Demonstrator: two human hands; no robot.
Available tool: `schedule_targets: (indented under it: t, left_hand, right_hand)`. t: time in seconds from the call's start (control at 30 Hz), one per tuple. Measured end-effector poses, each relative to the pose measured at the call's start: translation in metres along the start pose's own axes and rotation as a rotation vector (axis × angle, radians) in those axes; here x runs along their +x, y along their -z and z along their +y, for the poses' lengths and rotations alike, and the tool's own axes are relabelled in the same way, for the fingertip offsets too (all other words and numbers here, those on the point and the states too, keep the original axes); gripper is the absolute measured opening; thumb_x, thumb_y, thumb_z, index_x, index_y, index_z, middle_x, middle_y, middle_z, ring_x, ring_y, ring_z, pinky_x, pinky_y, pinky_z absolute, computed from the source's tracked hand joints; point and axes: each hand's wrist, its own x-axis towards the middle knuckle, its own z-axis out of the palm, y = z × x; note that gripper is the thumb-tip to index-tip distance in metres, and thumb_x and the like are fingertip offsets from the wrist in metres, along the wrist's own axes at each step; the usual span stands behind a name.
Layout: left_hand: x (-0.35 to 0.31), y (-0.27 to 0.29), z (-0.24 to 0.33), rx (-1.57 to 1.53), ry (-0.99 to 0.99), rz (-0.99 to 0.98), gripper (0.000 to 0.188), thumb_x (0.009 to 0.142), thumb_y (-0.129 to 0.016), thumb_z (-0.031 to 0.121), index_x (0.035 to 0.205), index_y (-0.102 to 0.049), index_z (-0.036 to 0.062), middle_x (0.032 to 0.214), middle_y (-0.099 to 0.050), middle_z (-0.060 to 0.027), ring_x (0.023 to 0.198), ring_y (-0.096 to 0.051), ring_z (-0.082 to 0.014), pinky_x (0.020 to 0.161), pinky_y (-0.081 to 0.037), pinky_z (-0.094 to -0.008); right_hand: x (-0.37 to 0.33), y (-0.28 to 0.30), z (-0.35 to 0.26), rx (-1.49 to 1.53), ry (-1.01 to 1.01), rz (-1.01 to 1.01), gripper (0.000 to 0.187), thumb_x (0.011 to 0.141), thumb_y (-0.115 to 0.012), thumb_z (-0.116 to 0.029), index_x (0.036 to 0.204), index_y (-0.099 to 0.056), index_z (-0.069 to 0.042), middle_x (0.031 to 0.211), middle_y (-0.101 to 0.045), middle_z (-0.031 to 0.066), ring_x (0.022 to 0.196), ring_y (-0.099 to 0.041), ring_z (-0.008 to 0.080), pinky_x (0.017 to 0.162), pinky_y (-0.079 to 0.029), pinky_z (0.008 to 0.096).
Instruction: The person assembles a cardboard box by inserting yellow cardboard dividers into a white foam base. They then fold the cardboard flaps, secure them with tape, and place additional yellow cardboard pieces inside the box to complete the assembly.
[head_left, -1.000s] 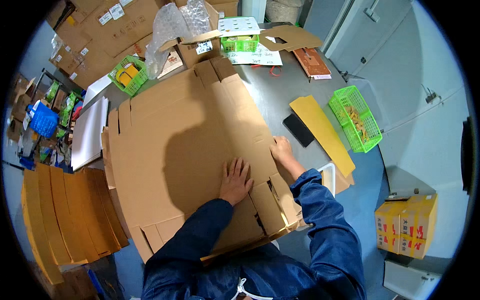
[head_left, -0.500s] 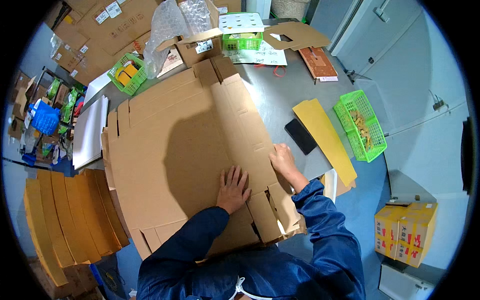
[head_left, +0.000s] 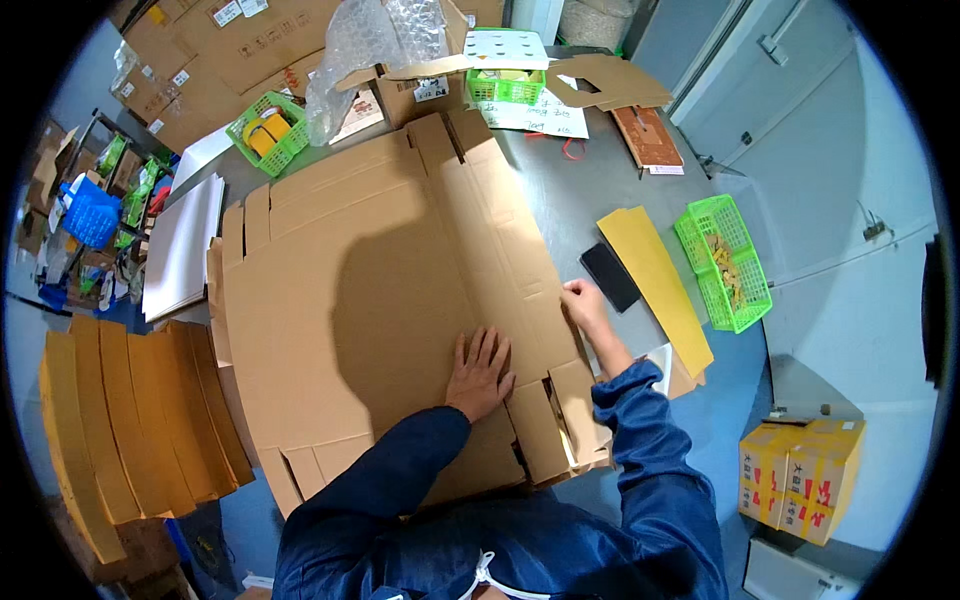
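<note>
A large flattened cardboard box [head_left: 400, 270], brown with slots and crease lines, lies before me on the metal table. My left hand [head_left: 481, 374] rests flat on its lower middle, fingers spread, holding nothing. At the box's right edge is my right hand [head_left: 588, 303], its fingers curled in and pinching the edge beside a long crease. The undersides of those fingers are hidden. Slotted flaps [head_left: 545, 425] show at the near right corner, just below my right forearm.
Right of the box are a black phone [head_left: 610, 277], a yellow strip of card [head_left: 660, 290] and a green basket [head_left: 723, 265] of small tan pieces. Yellow-brown boards [head_left: 140, 420] stand at the left. An open carton [head_left: 415, 95] and another green basket [head_left: 268, 133] sit at the back.
The whole view has shifted slightly. My right hand has slid a little away from me along the box's right edge, while my left hand stays flat on the cardboard.
</note>
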Motion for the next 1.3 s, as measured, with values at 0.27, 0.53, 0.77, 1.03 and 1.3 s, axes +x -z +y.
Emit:
schedule_targets:
  t: [0.27,0.53,0.77,1.03,1.3]
  left_hand:
    - [0.013,0.0,-0.008,-0.157,-0.067,0.161,0.049,0.087,-0.057,0.03,0.126,-0.041,0.0059,0.127,-0.039,-0.0179,0.124,-0.033,-0.0343,0.105,-0.023,-0.0524]
    - [0.116,0.015,-0.018,-0.372,-0.113,0.246,0.033,0.083,-0.063,0.032,0.098,-0.049,0.0063,0.085,-0.054,-0.0136,0.078,-0.058,-0.0305,0.065,-0.048,-0.0399]
    - [0.137,0.008,-0.033,-0.359,-0.308,0.157,0.024,0.084,-0.063,0.024,0.086,-0.048,0.0053,0.074,-0.053,-0.0121,0.065,-0.057,-0.0297,0.059,-0.048,-0.0388]
    - [0.145,0.008,-0.029,-0.404,-0.253,0.199,0.025,0.082,-0.065,0.023,0.084,-0.05,0.0045,0.071,-0.052,-0.0116,0.062,-0.056,-0.0293,0.056,-0.047,-0.0373]
    - [0.145,-0.007,-0.04,-0.427,-0.281,0.252,0.009,0.083,-0.057,0.004,0.088,-0.05,0.002,0.071,-0.054,-0.0149,0.064,-0.057,-0.0322,0.056,-0.048,-0.0378]
  right_hand:
    - [0.014,0.012,-0.019,0.601,-0.234,-0.456,0.013,0.079,-0.061,-0.012,0.088,-0.06,-0.002,0.079,-0.06,0.0022,0.071,-0.057,0.0124,0.064,-0.046,0.0262]
    - [0.018,0.008,-0.026,0.383,-0.238,-0.624,0.019,0.077,-0.054,-0.005,0.094,-0.061,-0.001,0.083,-0.062,0.0042,0.073,-0.058,0.0131,0.067,-0.047,0.0255]
    - [0.026,0.008,-0.019,0.327,0.013,-0.636,0.01,0.078,-0.054,-0.008,0.08,-0.062,-0.004,0.071,-0.056,-0.0036,0.063,-0.048,0.0059,0.057,-0.04,0.0223]
    - [0.035,0.003,-0.004,0.537,-0.176,-0.735,0.007,0.076,-0.053,-0.007,0.072,-0.058,-0.005,0.066,-0.053,-0.0043,0.057,-0.044,0.0034,0.051,-0.033,0.0203]
    - [0.07,-0.006,-0.029,0.154,0.267,-0.523,0.027,0.079,-0.055,-0.014,0.1,-0.061,0.002,0.091,-0.062,0.0075,0.084,-0.058,0.0146,0.074,-0.047,0.0291]
